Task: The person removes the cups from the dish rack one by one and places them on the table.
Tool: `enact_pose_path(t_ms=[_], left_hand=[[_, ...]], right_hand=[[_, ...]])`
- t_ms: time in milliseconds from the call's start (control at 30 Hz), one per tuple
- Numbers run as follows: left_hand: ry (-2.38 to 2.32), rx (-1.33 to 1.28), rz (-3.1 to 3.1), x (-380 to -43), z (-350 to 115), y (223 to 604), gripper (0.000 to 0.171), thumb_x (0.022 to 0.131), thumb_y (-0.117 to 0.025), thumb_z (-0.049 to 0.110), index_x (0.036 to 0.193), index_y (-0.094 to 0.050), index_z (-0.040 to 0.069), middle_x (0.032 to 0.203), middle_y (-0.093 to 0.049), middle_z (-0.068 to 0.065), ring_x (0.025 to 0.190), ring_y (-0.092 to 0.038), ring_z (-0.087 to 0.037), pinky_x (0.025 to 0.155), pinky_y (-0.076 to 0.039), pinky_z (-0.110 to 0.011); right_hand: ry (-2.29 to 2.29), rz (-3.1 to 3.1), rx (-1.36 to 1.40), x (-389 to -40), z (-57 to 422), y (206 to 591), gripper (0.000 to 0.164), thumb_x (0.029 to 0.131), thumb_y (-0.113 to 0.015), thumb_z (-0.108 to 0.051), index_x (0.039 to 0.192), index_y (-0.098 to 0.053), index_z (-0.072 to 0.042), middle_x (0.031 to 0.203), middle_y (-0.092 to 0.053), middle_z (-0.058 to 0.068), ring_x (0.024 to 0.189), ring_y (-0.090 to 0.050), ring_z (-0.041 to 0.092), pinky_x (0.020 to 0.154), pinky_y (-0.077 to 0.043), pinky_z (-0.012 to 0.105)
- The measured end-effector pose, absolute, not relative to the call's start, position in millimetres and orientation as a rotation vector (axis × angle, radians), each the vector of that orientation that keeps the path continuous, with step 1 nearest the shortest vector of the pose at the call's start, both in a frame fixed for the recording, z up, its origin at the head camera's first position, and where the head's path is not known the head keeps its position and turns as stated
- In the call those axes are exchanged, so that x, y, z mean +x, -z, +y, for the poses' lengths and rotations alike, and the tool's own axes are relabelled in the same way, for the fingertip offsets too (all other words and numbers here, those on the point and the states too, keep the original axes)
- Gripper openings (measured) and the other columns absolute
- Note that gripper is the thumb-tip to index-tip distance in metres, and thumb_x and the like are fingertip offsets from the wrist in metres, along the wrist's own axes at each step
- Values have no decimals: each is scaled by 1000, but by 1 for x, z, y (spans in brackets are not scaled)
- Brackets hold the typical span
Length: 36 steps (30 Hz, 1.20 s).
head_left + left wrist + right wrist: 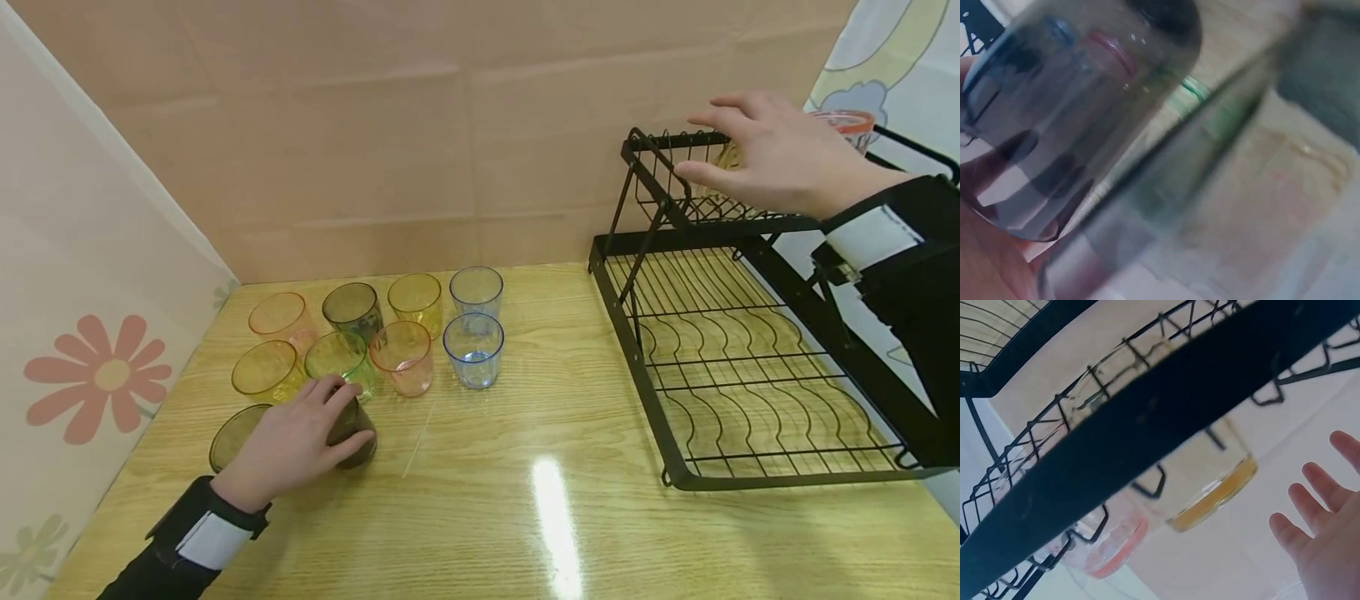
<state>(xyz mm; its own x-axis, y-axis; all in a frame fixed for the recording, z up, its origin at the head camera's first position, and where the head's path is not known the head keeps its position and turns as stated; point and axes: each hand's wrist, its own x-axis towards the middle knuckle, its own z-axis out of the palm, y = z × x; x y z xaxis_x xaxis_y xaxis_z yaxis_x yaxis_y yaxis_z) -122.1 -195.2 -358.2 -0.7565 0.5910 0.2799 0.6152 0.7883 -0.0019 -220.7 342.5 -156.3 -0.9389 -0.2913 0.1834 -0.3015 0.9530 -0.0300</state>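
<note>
My left hand grips a dark grey glass at the front of a group of glasses. In the left wrist view, fingers show through the wall of that grey glass. Just left of the hand, a second dark glass is partly covered by it. With its fingers spread, my right hand hovers over the upper shelf of a black dish rack, holding nothing. Near it on that shelf are a yellow-rimmed glass and a red-rimmed glass.
Behind the left hand stand several more glasses, among them a green one, a pink one and a blue-rimmed one. The wooden table meets a paper-covered back wall. A flowered panel borders the left side.
</note>
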Motion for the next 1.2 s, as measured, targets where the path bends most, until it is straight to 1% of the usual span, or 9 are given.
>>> enact_pose_path(t_ms=[67,200,367,467,567,700,867,967,1200], left_hand=[[61,-967,-2682,-124,-197,358,55,81,-74,46,118,-63,6,108,-58,-16,93,-61,-31,42,-44,-30],[-59,-1053,-2592,-127,-198,355,59,81,-73,47,116,-65,1,108,-60,-19,97,-60,-34,52,-53,-39],[-124,-1089,-2543,-128,-197,350,61,78,-75,50,112,-67,0,108,-61,-20,96,-60,-36,58,-55,-44],[-123,-1076,-2576,-127,-195,345,63,78,-74,53,114,-66,1,110,-61,-20,97,-60,-35,61,-55,-45],[-130,-1059,-2622,-129,-192,338,69,82,-67,61,118,-65,3,115,-60,-20,100,-60,-35,63,-55,-47],[-177,-1054,-2624,-135,-181,326,78,83,-57,70,124,-63,3,123,-57,-21,107,-58,-36,72,-53,-52],[-227,-1079,-2556,-142,-159,312,81,80,-62,67,131,-59,4,133,-52,-23,116,-52,-39,81,-50,-55],[-231,-1109,-2507,-146,-144,305,79,80,-63,68,129,-57,6,133,-51,-23,116,-50,-40,77,-51,-53],[-301,-1125,-2474,-152,-115,292,82,82,-57,71,134,-56,7,137,-49,-23,120,-50,-42,86,-47,-57]], right_hand=[[-97,-2937,410,-222,345,155,77,99,-42,-52,154,-19,-3,157,-7,28,141,-6,50,106,-10,68],[-101,-2942,364,-223,348,153,78,99,-40,-53,154,-18,-2,157,-5,28,141,-5,50,106,-10,69],[-58,-2949,339,-226,351,151,78,99,-38,-54,155,-15,-4,157,-4,27,141,-6,50,103,-14,72],[-44,-2959,306,-227,351,149,78,99,-38,-54,156,-14,-6,158,-3,26,141,-6,50,98,-18,75],[-51,-2963,271,-228,352,148,79,99,-39,-55,155,-14,-5,157,-3,27,140,-7,50,96,-21,75],[-55,-2954,247,-230,357,147,80,99,-38,-55,154,-14,-2,156,-4,30,140,-6,51,99,-20,73],[-57,-2947,231,-233,365,148,82,99,-36,-57,154,-13,0,155,-4,32,139,-6,53,104,-15,70],[-63,-2940,210,-234,368,148,83,99,-35,-57,153,-14,1,154,-5,33,138,-7,54,103,-16,70],[-65,-2954,178,-237,369,146,83,99,-34,-58,153,-12,1,154,-3,33,138,-6,55,101,-17,72]])
